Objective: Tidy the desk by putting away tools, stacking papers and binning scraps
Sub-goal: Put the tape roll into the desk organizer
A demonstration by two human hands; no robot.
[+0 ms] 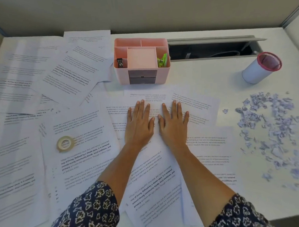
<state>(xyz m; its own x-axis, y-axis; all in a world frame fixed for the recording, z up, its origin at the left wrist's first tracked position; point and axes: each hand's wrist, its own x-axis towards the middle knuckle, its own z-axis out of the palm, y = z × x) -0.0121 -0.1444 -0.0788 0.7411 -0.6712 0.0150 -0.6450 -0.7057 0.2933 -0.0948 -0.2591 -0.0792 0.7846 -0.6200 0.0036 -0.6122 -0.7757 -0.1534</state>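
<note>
Several printed paper sheets lie scattered and overlapping across the white desk. My left hand and my right hand rest flat, palms down, side by side on the sheets at the desk's middle, fingers spread and holding nothing. A roll of clear tape lies on a sheet to the left of my hands. A pile of torn paper scraps covers the desk's right side. A pink desk organizer stands behind my hands, with a black stapler and a green clip in its compartments.
A small white bin with a pink rim stands at the back right, beyond the scraps. An open cable slot runs along the desk's back edge. Grey partition walls enclose the desk at the back and sides.
</note>
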